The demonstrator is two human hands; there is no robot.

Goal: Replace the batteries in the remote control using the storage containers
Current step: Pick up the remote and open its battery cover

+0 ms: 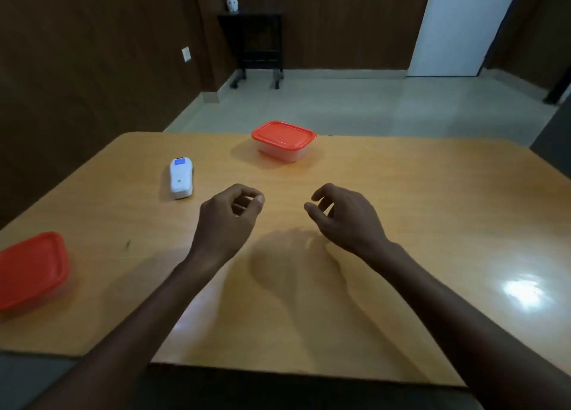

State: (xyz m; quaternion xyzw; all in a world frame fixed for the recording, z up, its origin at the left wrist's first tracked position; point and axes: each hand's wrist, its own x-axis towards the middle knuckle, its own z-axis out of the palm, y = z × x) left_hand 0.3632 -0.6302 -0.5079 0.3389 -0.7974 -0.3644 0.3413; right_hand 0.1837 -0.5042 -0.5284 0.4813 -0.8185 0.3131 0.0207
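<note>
A white remote control [180, 178] with a small blue screen lies flat on the wooden table [401, 212], left of centre. A clear storage container with an orange lid [283, 141] stands closed near the table's far edge. A second orange-lidded container [31, 269] sits at the near left edge, partly cut off by the frame. My left hand [228, 221] hovers over the table just right of the remote, fingers curled loosely and holding nothing. My right hand [343, 216] hovers beside it, fingers apart and empty. Both hands are apart from every object.
Beyond the table's far edge lies a pale tiled floor. A dark side table [256, 43] with a small white object on top stands against the brown back wall. A white door [457, 26] is at the back right. A bright glare spot marks the table's right side.
</note>
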